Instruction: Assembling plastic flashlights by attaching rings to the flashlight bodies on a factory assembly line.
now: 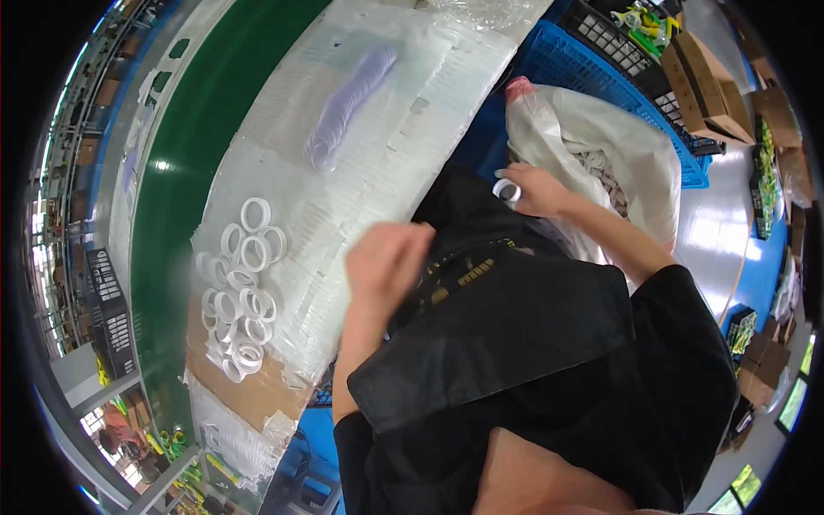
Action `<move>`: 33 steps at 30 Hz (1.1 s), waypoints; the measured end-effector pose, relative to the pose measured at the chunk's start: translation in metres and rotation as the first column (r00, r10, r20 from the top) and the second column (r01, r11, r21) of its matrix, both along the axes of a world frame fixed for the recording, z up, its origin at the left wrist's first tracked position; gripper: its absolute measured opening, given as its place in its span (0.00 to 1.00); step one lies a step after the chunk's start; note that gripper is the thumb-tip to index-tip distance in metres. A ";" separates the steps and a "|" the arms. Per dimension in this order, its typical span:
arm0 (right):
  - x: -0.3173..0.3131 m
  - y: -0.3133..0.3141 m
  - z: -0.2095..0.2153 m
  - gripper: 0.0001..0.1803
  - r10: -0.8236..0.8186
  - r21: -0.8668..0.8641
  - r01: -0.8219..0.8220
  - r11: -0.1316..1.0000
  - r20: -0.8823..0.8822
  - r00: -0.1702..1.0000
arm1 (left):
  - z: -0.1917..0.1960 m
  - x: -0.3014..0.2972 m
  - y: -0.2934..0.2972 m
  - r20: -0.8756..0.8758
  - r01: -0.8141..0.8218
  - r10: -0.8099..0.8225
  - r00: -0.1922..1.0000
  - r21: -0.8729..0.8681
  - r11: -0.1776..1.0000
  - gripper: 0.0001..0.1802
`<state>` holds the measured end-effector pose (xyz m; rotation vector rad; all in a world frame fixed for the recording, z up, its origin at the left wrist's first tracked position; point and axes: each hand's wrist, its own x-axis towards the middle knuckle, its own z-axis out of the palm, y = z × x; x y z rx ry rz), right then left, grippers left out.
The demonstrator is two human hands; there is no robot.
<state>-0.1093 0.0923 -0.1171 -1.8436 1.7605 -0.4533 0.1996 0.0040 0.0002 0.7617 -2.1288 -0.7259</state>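
The person's right hand [534,189] is closed around a small white ring [506,190], pinching it at the mouth of a white plastic bag [601,150] that slumps open inside a blue crate [558,56]. More pale rings show inside the bag, just past the fingers. The left hand [386,257] hangs over the near edge of the work table [403,112], blurred — its fingers look curled inward, but I cannot tell whether anything is in them or whether they are clenched or loose.

The table is covered in crinkled clear and white sheeting. Toward its left side, close to a patch of bare brown cardboard [257,390], a loose heap of white rings [240,292] lies flat, many touching or overlapping one another. Farther up the table, well apart from the heap, a long stack of clear rings [348,103] lies on its side (it reads faintly purple through the plastic). A green conveyor belt [197,146] runs along the far edge of the table.

The person wears a black apron [532,343] and black sleeves. Beyond the crate, at the right, brown cardboard boxes [704,81] sit on the pale floor — some open.
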 end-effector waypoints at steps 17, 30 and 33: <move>-0.018 -0.008 0.006 0.31 -0.046 0.086 0.058 0.995 -0.128 0.991 | 0.045 0.025 0.019 -0.208 0.338 -0.283 0.936 0.753 0.565 0.17; 0.082 -0.047 0.153 0.50 -0.316 0.275 -0.237 0.932 0.937 -0.152 | 0.072 -0.040 -0.011 -0.274 0.098 -0.061 0.960 0.124 0.987 0.38; 0.082 -0.046 0.133 0.30 -0.353 0.239 -0.334 0.912 0.871 -0.342 | 0.054 -0.051 -0.014 -0.214 0.099 -0.113 0.970 -0.076 0.992 0.40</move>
